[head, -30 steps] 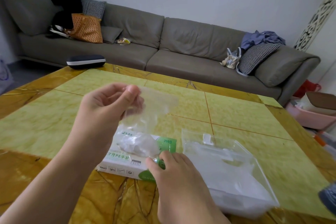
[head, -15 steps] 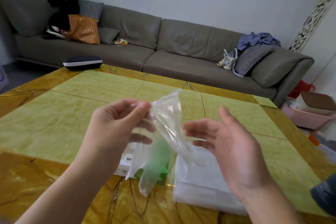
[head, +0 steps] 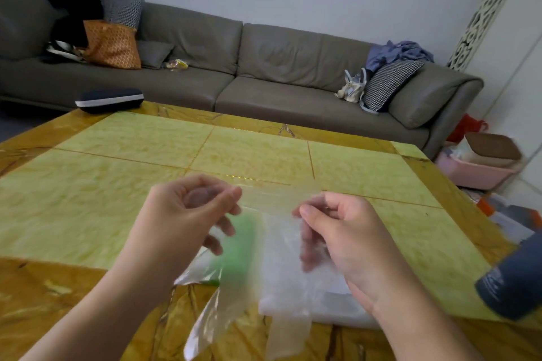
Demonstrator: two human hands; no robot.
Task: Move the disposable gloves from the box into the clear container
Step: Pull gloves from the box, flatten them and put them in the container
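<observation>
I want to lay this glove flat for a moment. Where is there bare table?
The green tabletop is bare beyond both hands, up to the dark case at the far left corner, and left of the left hand. Under the stretched glove it is crowded.

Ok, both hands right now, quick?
Left hand: pinching one top corner of the glove.
Right hand: pinching the other top corner.
</observation>
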